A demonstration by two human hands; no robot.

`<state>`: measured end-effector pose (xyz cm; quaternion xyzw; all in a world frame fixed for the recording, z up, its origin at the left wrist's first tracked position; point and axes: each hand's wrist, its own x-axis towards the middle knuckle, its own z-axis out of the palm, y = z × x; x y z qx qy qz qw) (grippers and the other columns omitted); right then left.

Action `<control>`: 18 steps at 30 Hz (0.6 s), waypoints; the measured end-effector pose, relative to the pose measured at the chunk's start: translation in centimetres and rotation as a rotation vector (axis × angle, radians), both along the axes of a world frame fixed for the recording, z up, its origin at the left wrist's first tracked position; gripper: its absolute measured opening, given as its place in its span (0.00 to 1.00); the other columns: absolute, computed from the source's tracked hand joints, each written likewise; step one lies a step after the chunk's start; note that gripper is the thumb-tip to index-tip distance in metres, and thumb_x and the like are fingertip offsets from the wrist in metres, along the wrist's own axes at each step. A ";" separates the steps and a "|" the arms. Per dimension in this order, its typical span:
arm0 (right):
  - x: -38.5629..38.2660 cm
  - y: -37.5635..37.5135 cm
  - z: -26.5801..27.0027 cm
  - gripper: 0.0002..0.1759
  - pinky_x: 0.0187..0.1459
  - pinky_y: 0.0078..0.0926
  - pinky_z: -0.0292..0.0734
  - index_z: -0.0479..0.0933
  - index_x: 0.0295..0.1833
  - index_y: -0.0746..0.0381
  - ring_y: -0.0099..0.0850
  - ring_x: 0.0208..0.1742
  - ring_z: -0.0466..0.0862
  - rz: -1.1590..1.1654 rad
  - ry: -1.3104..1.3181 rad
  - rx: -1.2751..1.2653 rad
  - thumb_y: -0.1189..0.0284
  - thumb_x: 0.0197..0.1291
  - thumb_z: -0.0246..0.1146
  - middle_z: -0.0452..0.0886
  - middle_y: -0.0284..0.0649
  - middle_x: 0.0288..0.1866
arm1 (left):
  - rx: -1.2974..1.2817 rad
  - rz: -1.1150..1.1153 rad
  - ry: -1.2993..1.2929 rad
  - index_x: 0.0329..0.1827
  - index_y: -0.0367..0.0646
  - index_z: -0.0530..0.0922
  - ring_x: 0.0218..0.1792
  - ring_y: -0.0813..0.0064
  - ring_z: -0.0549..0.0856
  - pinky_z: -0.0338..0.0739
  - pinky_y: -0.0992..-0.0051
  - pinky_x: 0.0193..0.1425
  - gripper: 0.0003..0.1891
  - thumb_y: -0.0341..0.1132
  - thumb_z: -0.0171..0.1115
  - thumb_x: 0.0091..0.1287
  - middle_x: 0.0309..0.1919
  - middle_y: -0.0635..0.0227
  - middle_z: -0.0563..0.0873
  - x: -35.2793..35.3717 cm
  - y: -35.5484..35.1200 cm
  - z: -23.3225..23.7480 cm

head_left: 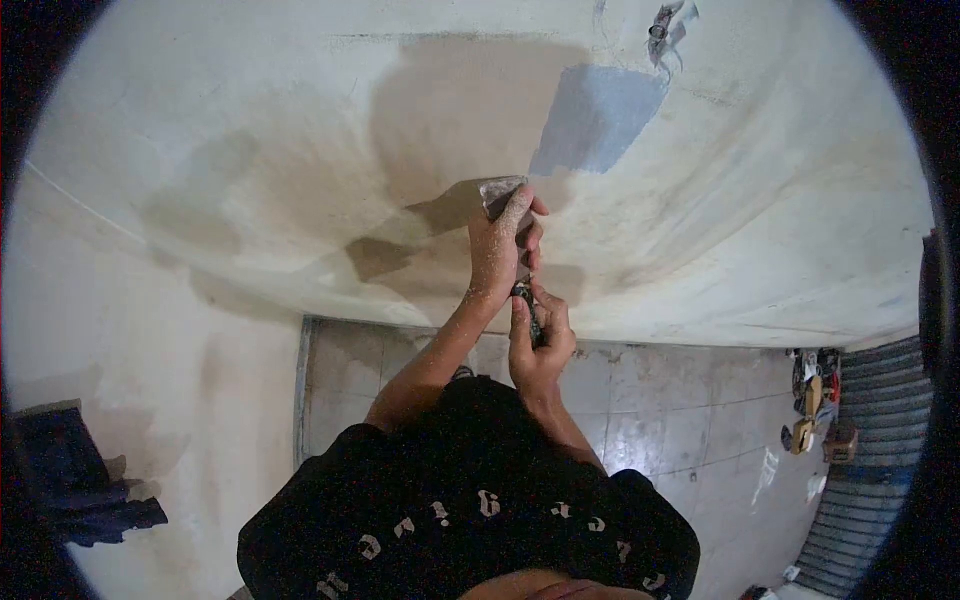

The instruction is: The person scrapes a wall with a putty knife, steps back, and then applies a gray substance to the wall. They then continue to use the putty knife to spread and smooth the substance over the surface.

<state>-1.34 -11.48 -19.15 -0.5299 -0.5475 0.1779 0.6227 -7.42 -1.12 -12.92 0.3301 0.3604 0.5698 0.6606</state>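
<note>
A scraper with a wide, whitish-smeared blade (500, 193) and a dark handle (523, 298) is held upright in front of the wall (320, 170). My left hand (497, 245), speckled with pale dust, is closed around its upper part, the thumb lying against the blade. Lower down, my right hand (543, 345) grips the handle between thumb and fingers. The blade's top edge is close to the wall, just below a blue-grey patch (600, 120); whether it touches cannot be made out. My fingers hide much of the scraper's middle.
A broken fitting or hole (660, 35) marks the upper wall. Dark cloth (80, 480) hangs at the left. Below lies a tiled floor (660, 420), with assorted items (805, 435) beside a ribbed shutter (875, 440) at the right.
</note>
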 end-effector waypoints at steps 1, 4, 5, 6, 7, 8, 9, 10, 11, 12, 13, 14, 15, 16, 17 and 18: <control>0.0 -0.1 -0.1 0.14 0.43 0.17 0.74 0.73 0.54 0.74 0.20 0.41 0.79 0.007 0.003 -0.019 0.78 0.66 0.61 0.84 0.45 0.43 | 0.008 0.013 -0.005 0.30 0.41 0.76 0.08 0.81 0.69 0.63 0.79 0.12 0.18 0.46 0.58 0.71 0.10 0.74 0.69 0.0 -0.1 -0.1; 0.1 -0.3 -0.2 0.14 0.42 0.16 0.74 0.73 0.54 0.74 0.19 0.40 0.79 0.022 0.016 -0.063 0.79 0.66 0.61 0.84 0.46 0.43 | 0.031 0.032 -0.013 0.29 0.41 0.76 0.08 0.81 0.69 0.62 0.79 0.11 0.18 0.46 0.58 0.71 0.10 0.74 0.69 0.1 -0.2 0.3; 0.1 -0.5 -0.1 0.14 0.42 0.16 0.74 0.72 0.55 0.74 0.19 0.40 0.80 0.023 0.023 -0.076 0.79 0.66 0.61 0.84 0.46 0.43 | 0.027 0.025 -0.012 0.29 0.41 0.76 0.08 0.81 0.69 0.62 0.79 0.11 0.18 0.46 0.58 0.72 0.10 0.74 0.69 0.0 -0.4 0.5; 0.1 -0.4 0.0 0.15 0.42 0.15 0.73 0.72 0.55 0.74 0.19 0.40 0.80 0.023 0.030 -0.084 0.79 0.66 0.61 0.84 0.46 0.43 | 0.029 0.018 -0.010 0.30 0.41 0.76 0.08 0.81 0.69 0.62 0.79 0.11 0.18 0.46 0.57 0.72 0.10 0.74 0.69 -0.1 -0.3 0.7; 0.1 -0.3 0.1 0.15 0.41 0.14 0.73 0.72 0.55 0.74 0.18 0.38 0.79 0.013 0.011 -0.052 0.79 0.66 0.61 0.84 0.45 0.42 | 0.028 0.013 -0.010 0.29 0.41 0.76 0.08 0.81 0.69 0.62 0.79 0.11 0.18 0.45 0.57 0.72 0.10 0.74 0.69 -0.1 -0.3 0.6; 0.0 -0.3 0.2 0.15 0.39 0.14 0.72 0.72 0.55 0.74 0.17 0.37 0.78 0.002 -0.008 -0.022 0.79 0.66 0.61 0.84 0.44 0.41 | 0.025 0.009 -0.009 0.29 0.41 0.76 0.08 0.81 0.69 0.62 0.79 0.11 0.18 0.45 0.57 0.72 0.10 0.74 0.69 -0.1 -0.2 0.5; 0.0 -0.2 0.3 0.15 0.38 0.13 0.72 0.72 0.56 0.74 0.16 0.35 0.78 -0.008 -0.027 0.008 0.79 0.66 0.61 0.84 0.43 0.40 | 0.022 0.004 -0.008 0.29 0.41 0.76 0.08 0.81 0.69 0.62 0.79 0.11 0.18 0.45 0.57 0.72 0.10 0.74 0.69 -0.1 -0.1 0.4; -0.1 -0.2 0.0 0.15 0.36 0.13 0.71 0.73 0.56 0.74 0.16 0.33 0.77 0.001 -0.006 0.002 0.79 0.66 0.61 0.83 0.41 0.38 | 0.026 -0.001 -0.008 0.29 0.41 0.76 0.08 0.81 0.69 0.62 0.79 0.11 0.18 0.45 0.57 0.72 0.11 0.74 0.69 -0.2 -0.2 0.5; 0.0 -0.2 -0.3 0.15 0.34 0.12 0.70 0.73 0.56 0.73 0.15 0.32 0.76 0.010 0.015 -0.004 0.79 0.66 0.61 0.83 0.40 0.37 | 0.031 -0.005 -0.008 0.29 0.41 0.76 0.07 0.81 0.69 0.62 0.79 0.11 0.18 0.46 0.57 0.72 0.11 0.74 0.69 -0.3 -0.2 0.6; 0.0 -0.1 -0.5 0.14 0.32 0.12 0.69 0.73 0.56 0.73 0.14 0.30 0.75 0.019 0.035 -0.008 0.79 0.66 0.61 0.83 0.38 0.35 | 0.037 -0.010 -0.009 0.29 0.41 0.76 0.07 0.81 0.69 0.62 0.80 0.11 0.18 0.46 0.57 0.72 0.11 0.74 0.69 -0.2 -0.2 0.7; 0.1 -0.3 -0.5 0.14 0.31 0.12 0.68 0.73 0.56 0.73 0.14 0.30 0.74 0.019 0.036 -0.028 0.79 0.66 0.61 0.82 0.37 0.34 | 0.033 -0.012 -0.011 0.29 0.41 0.76 0.07 0.81 0.69 0.62 0.80 0.11 0.18 0.46 0.57 0.72 0.11 0.75 0.69 -0.2 -0.3 0.7; 0.1 -0.5 -0.5 0.14 0.30 0.12 0.68 0.73 0.56 0.73 0.14 0.29 0.73 0.021 0.037 -0.044 0.79 0.66 0.61 0.82 0.36 0.34 | 0.033 -0.013 -0.012 0.29 0.41 0.76 0.07 0.81 0.69 0.62 0.80 0.11 0.18 0.46 0.57 0.72 0.11 0.75 0.69 -0.2 -0.3 0.7; 0.2 -0.5 -0.5 0.14 0.29 0.12 0.67 0.73 0.56 0.73 0.14 0.28 0.73 0.025 0.039 -0.061 0.79 0.66 0.61 0.81 0.36 0.33 | 0.033 -0.011 -0.012 0.29 0.41 0.76 0.07 0.81 0.69 0.62 0.80 0.11 0.18 0.46 0.57 0.72 0.11 0.75 0.69 -0.2 -0.2 0.7; 0.1 -0.5 -0.4 0.14 0.29 0.12 0.67 0.73 0.56 0.72 0.14 0.28 0.73 0.023 0.027 -0.047 0.79 0.66 0.61 0.81 0.35 0.33 | 0.040 -0.012 -0.010 0.29 0.41 0.76 0.07 0.81 0.69 0.62 0.80 0.11 0.18 0.47 0.57 0.72 0.11 0.75 0.69 -0.3 -0.3 0.7; 0.1 -0.5 -0.2 0.14 0.29 0.12 0.67 0.73 0.56 0.72 0.14 0.28 0.73 0.021 0.014 -0.035 0.79 0.66 0.61 0.81 0.35 0.33 | 0.046 -0.013 -0.008 0.29 0.41 0.76 0.07 0.81 0.69 0.62 0.80 0.11 0.18 0.47 0.57 0.72 0.11 0.75 0.69 -0.3 -0.3 0.7; 0.2 -0.4 -0.1 0.14 0.29 0.12 0.67 0.73 0.56 0.72 0.14 0.28 0.73 0.017 0.001 -0.023 0.80 0.66 0.61 0.81 0.35 0.33 | 0.052 -0.015 -0.007 0.29 0.41 0.76 0.07 0.81 0.69 0.62 0.80 0.11 0.19 0.47 0.57 0.72 0.11 0.75 0.69 -0.3 -0.3 0.8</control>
